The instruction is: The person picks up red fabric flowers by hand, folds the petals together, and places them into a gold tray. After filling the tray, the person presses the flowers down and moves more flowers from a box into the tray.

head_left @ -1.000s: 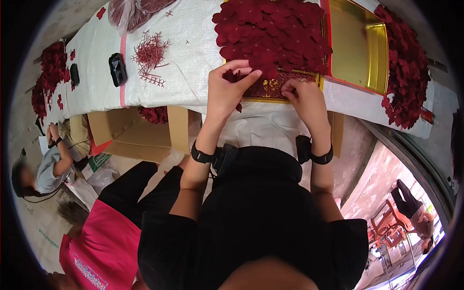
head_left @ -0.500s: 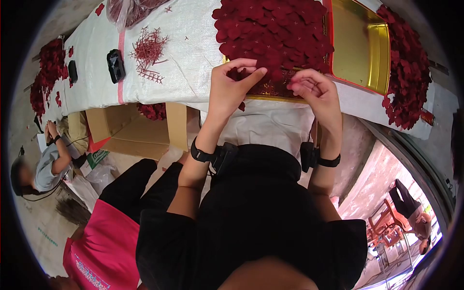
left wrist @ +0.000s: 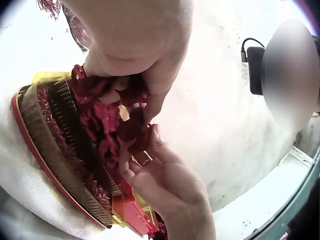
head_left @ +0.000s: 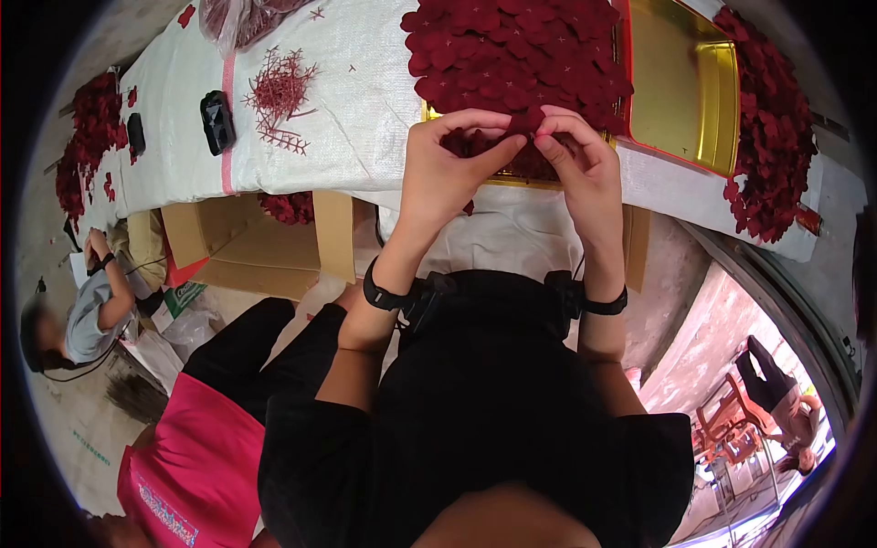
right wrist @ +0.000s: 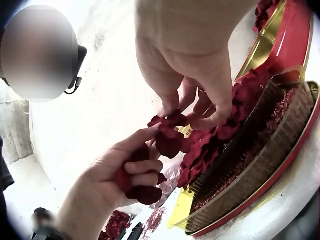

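My left hand (head_left: 443,173) pinches a dark red cloth flower petal piece (right wrist: 169,141) between thumb and forefinger. More of these red pieces (right wrist: 145,194) are bunched under its curled fingers. Opposite it, the right hand (head_left: 589,178) pinches the same piece at its upper edge, fingertips close to the left ones. Both hands hover over the near edge of a bed of overlapping red petal pieces (head_left: 516,55), dotted with small pale crosses. Beneath them is a gold-edged tin with a clear plastic wall (right wrist: 235,172). Thin red strands (left wrist: 52,120) show through that wall.
A red box part with gold lining (head_left: 676,100) lies right of the petals. A pile of thin red cross-shaped strands (head_left: 281,91) and a black object (head_left: 217,123) lie left on the white cloth. Below stands a cardboard box (head_left: 265,260); a person in pink (head_left: 196,457) is at left.
The right hand first drew right and towards me from the tin with its fingertips together, then came left to meet the left hand at a red petal piece now raised between them.
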The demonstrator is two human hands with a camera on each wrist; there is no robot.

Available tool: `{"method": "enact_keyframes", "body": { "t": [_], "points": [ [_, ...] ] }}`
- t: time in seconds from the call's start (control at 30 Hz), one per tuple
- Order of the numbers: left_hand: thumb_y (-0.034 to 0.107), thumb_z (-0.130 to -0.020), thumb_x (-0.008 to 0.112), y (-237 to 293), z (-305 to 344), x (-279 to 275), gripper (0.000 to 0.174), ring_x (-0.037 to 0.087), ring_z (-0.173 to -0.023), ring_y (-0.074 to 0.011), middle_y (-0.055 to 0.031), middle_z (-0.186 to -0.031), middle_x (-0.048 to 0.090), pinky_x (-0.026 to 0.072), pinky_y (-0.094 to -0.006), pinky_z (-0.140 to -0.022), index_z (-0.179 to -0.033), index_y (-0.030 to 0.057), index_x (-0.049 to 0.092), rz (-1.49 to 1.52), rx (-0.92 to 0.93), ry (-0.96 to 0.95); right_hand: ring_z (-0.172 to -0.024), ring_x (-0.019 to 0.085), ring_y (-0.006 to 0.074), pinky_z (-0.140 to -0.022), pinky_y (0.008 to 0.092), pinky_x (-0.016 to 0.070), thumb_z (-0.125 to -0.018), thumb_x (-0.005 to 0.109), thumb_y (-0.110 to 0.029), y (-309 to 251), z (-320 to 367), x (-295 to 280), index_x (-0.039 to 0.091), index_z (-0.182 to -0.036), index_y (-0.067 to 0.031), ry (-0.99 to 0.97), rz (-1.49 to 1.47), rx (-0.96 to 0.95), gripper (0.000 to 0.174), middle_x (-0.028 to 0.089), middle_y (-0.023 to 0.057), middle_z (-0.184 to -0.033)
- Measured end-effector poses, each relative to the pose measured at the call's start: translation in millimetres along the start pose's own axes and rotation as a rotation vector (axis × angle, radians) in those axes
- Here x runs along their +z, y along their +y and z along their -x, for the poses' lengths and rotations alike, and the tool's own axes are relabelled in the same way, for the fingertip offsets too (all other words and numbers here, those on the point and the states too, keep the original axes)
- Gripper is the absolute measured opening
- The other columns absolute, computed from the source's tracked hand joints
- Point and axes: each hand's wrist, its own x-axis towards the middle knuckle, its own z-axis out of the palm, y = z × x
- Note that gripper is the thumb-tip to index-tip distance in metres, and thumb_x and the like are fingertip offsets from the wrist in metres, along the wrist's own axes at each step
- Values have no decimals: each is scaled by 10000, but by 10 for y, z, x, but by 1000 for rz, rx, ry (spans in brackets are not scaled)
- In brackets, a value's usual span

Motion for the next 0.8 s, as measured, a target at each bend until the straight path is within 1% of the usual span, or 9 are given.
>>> {"method": "enact_keyframes", "body": {
  "t": [0.03, 0.13, 0.2, 0.33, 0.43, 0.53, 0.63, 0.7, 0.8],
  "points": [
    [28, -730, 765, 8, 3, 0, 192, 522, -641, -15, -6, -756, 650, 410, -164, -551, -905, -1, 691, -3, -3, -2, -984, 540, 94, -848, 231, 461, -855, 612, 19, 0, 0, -2, 621, -972, 29, -4, 11, 0, 117, 527, 101, -1158],
    [35, -754, 746, -42, -10, 4, 185, 462, -501, 13, 4, -733, 652, 304, -153, -405, -926, 18, 681, -25, 49, -18, -974, 540, 92, -853, 224, 449, -863, 612, 0, 11, -2, -12, 618, -970, 27, -12, 36, 7, 110, 540, 94, -1137],
    [38, -762, 739, -28, -10, 5, 173, 460, -499, 15, 6, -728, 654, 300, -149, -406, -926, 24, 688, -18, 46, -35, -960, 539, 83, -845, 217, 443, -871, 608, -13, 22, -9, -11, 614, -973, 21, -15, 42, 17, 108, 560, 76, -1097],
    [50, -771, 733, -31, -18, -4, 160, 447, -486, 18, 13, -728, 657, 278, -145, -399, -926, 32, 697, -15, 51, -77, -916, 544, 63, -811, 205, 435, -881, 604, -35, -26, 6, -6, 608, -984, 3, -31, 10, 111, 110, 590, 21, -983],
    [23, -783, 712, -4, -6, -17, 148, 507, -549, 5, -1, -751, 665, 360, -144, -460, -931, 31, 698, -35, 36, -91, -892, 550, 58, -795, 201, 431, -881, 607, -41, -10, 4, -23, 605, -984, -4, -40, 22, 138, 109, 598, -3, -932],
    [-15, -799, 682, -96, -10, -5, 142, 570, -663, -21, -22, -801, 676, 444, -158, -583, -936, 20, 698, 6, 81, -99, -886, 554, 60, -801, 199, 428, -880, 608, -41, -9, 19, -25, 604, -975, -4, -28, 36, 159, 102, 600, -5, -931],
    [-46, -805, 662, -42, 29, 26, 151, 601, -768, -48, -40, -845, 681, 474, -179, -695, -946, 0, 692, -62, 85, -94, -885, 556, 60, -802, 200, 429, -881, 602, -36, -10, 25, -21, 602, -972, -8, -17, 90, 154, 95, 601, -5, -936],
    [-46, -802, 664, -28, 36, 26, 153, 603, -767, -54, -42, -859, 681, 475, -181, -689, -949, -12, 688, -150, 117, -98, -888, 559, 62, -803, 202, 432, -884, 594, -31, 21, 17, -33, 598, -976, -16, -28, 107, 131, 93, 599, -3, -941],
    [-52, -798, 663, 5, 27, 20, 151, 611, -774, -66, -48, -872, 681, 482, -189, -700, -944, -21, 685, -171, 129, -101, -888, 566, 62, -807, 198, 443, -868, 602, 4, 42, -6, -6, 558, -1014, -28, -40, -82, 97, 155, 593, 5, -944]
  ]
}}
